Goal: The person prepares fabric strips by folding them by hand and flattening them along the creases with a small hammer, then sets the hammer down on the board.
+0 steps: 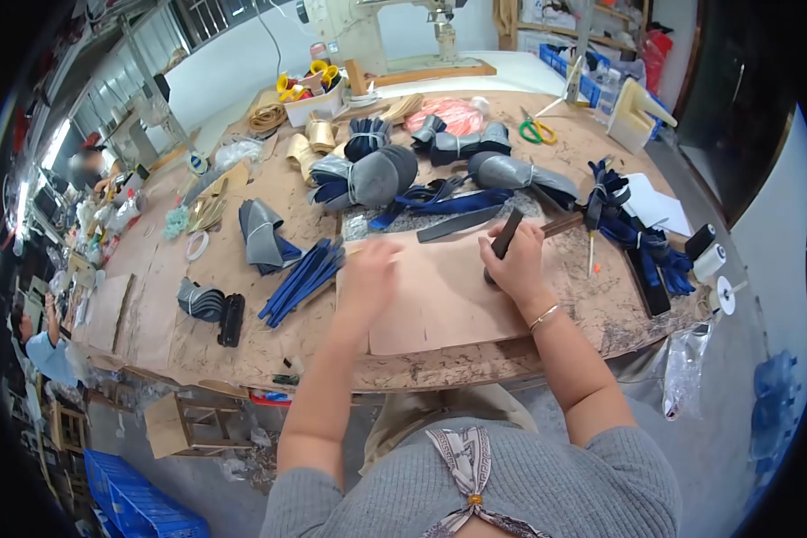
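My right hand (518, 260) is closed around a dark bar-shaped tool (508, 231), held upright over a tan sheet (430, 305). The tool's lower end is mostly behind my fingers, so its exact kind is unclear. Above the sheet's left side, my left hand (370, 273) is smeared by motion and its fingers cannot be made out. A dark grey strip (460, 224) lies along the sheet's far edge. Left of my left hand is a bundle of blue strips (300, 282). A brown stick-like piece (562, 224) shows just right of my right hand.
Tied grey-and-blue rolls (377, 179) lie across the back. Green-and-yellow scissors (537, 131) rest farther back. Thread spools (708, 260) stand at the right edge. A sewing machine (444, 36) is behind the table. Other people (45, 345) are at the far left.
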`<state>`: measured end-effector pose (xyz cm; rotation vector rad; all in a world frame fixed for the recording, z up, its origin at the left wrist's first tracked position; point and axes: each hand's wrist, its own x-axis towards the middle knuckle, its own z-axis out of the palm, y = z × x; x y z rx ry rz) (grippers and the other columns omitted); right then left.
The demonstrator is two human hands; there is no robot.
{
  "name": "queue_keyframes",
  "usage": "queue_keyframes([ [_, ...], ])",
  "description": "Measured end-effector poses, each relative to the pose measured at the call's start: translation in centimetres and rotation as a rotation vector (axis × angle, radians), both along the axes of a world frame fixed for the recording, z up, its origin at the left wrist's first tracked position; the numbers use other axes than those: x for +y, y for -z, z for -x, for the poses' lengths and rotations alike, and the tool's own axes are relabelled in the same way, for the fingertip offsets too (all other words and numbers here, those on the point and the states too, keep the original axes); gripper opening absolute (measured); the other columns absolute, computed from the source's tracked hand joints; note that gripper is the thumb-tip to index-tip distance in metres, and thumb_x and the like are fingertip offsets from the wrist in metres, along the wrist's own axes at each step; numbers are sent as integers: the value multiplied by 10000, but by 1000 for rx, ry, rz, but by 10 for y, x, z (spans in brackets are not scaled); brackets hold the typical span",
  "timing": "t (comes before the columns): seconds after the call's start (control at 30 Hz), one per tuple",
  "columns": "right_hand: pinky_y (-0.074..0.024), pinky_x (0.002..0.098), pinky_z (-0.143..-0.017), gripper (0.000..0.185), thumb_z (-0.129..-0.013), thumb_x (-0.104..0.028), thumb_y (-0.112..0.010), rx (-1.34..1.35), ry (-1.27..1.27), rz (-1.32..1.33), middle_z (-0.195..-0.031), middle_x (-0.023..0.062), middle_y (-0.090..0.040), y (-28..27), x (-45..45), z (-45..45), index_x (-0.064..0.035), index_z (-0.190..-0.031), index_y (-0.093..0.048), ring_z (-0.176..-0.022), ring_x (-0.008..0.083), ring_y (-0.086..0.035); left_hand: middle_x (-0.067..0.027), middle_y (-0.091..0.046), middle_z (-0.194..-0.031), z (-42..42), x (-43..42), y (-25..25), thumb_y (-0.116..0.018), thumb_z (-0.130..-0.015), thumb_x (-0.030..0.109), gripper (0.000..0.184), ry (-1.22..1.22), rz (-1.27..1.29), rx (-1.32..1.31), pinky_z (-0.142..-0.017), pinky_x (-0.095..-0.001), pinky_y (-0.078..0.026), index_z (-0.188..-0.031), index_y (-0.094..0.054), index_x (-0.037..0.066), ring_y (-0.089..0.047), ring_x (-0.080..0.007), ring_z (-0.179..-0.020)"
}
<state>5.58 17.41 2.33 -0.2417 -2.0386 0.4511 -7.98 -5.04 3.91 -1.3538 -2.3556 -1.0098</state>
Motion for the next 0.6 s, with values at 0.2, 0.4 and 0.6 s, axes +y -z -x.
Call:
queue_keyframes([
  [0.2,-367,386,-864,191,-738,-200,-759,-36,-11,113,-799,27,-634,8,11,-2,-94,-833,-631,-805,233,-611,-150,-673,-1071,2,170,20,-629,-849,82,202,74,94,58,-840,-441,-500,-1042,-675,45,-626,-349,-989],
  [0.4,-376,374,-848,167,-847,-245,-707,53,-70,141,-809,59,-655,-1,10,-7,-87,-861,-658,-777,249,-611,-127,-678,-1079,4,128,22,-640,-866,93,203,187,5,-81,-768,-405,-504,-1056,-677,32,-642,-338,-938],
  [0.6,-378,361,-792,89,-843,-177,-671,30,-57,216,-688,32,-634,-8,1,-15,-88,-839,-681,-683,229,-600,-135,-657,-945,-44,23,1,-630,-896,84,181,181,156,-539,-757,-375,-513,-1052,-701,26,-647,-318,-846],
])
